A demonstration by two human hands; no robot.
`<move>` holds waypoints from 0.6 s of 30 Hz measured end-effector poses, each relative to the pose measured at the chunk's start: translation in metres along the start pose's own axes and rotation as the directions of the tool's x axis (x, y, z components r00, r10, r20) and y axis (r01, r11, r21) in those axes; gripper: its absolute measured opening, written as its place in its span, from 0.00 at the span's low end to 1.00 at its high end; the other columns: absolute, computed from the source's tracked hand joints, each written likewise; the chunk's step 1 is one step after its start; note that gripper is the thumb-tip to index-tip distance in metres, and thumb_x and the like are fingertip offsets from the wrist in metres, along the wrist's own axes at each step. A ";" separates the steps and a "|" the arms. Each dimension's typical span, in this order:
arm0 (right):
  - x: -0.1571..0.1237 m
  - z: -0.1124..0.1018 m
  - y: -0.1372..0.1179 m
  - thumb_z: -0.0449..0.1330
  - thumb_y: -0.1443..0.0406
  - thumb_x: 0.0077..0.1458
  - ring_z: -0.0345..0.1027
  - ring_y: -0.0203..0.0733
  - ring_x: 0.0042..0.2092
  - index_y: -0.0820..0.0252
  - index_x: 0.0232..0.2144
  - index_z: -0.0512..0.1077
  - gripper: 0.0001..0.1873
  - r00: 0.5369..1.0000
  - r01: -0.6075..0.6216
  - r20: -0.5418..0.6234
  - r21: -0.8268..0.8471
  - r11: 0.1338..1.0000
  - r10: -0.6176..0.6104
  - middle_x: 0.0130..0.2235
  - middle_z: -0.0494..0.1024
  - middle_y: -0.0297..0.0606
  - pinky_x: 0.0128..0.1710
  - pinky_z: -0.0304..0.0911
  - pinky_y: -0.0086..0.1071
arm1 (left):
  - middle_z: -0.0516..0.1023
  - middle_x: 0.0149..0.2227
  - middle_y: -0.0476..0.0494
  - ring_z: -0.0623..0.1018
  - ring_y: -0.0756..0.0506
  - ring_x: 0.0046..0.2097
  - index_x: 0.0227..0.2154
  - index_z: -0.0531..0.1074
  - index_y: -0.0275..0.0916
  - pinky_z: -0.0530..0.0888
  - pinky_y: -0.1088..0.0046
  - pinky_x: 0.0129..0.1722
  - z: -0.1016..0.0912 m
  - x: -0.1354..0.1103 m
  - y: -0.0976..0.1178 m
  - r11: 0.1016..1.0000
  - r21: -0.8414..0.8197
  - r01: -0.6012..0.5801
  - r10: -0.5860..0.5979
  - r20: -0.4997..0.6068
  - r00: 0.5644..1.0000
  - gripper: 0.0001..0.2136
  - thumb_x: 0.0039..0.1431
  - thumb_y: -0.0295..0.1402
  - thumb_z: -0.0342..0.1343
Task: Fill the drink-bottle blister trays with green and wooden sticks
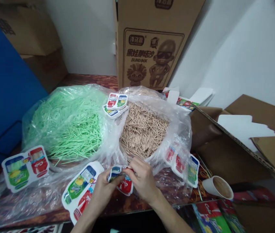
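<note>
Pinching a bent packet (114,172) above the bench (130,204)

My left hand (106,187) and right hand (141,178) both pinch it, just in front of the brown sticks (144,131). A hard or uneven pull could tear its edge, I judge; a slipped grip could drop it.

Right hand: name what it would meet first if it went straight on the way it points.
Past the card it holds, the right hand would probably meet the near rim of the bag of brown sticks first. Depth is unclear, so it might pass above the rim.
</note>
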State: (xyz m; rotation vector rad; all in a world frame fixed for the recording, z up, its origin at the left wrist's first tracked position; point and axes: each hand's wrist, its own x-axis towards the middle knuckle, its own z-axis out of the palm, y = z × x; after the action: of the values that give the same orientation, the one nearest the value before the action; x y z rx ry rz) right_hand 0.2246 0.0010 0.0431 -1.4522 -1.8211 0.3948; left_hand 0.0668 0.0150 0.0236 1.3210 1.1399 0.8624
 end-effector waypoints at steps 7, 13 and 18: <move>0.023 -0.021 0.011 0.57 0.58 0.59 0.64 0.35 0.32 0.59 0.27 0.71 0.13 0.908 -0.256 0.400 0.288 0.923 0.127 0.27 0.71 0.30 0.32 0.57 0.28 | 0.77 0.24 0.48 0.74 0.44 0.29 0.24 0.77 0.37 0.70 0.72 0.31 -0.006 0.012 0.005 1.000 -0.019 0.023 -0.021 0.089 0.996 0.10 0.52 0.40 0.59; 0.048 -0.023 0.035 0.55 0.59 0.58 0.68 0.37 0.34 0.60 0.33 0.73 0.11 0.929 -0.344 0.279 0.416 0.842 0.241 0.30 0.75 0.32 0.36 0.62 0.29 | 0.79 0.27 0.45 0.76 0.41 0.33 0.26 0.79 0.37 0.72 0.68 0.36 0.003 0.045 0.013 0.994 -0.089 -0.062 0.072 0.106 0.992 0.10 0.49 0.40 0.62; 0.077 -0.039 0.089 0.49 0.62 0.58 0.71 0.40 0.37 0.62 0.37 0.70 0.13 0.879 -0.458 -0.106 0.089 0.885 0.465 0.34 0.76 0.38 0.39 0.65 0.32 | 0.81 0.31 0.42 0.78 0.38 0.39 0.29 0.80 0.39 0.74 0.63 0.40 0.002 0.064 -0.001 0.986 -0.151 -0.074 0.075 0.000 0.997 0.12 0.42 0.40 0.66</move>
State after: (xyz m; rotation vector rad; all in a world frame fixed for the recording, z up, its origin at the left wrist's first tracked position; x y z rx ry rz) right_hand 0.3092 0.0918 0.0392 -1.8245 -1.3377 0.5755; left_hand 0.0855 0.0752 0.0144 1.2461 1.0056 0.9800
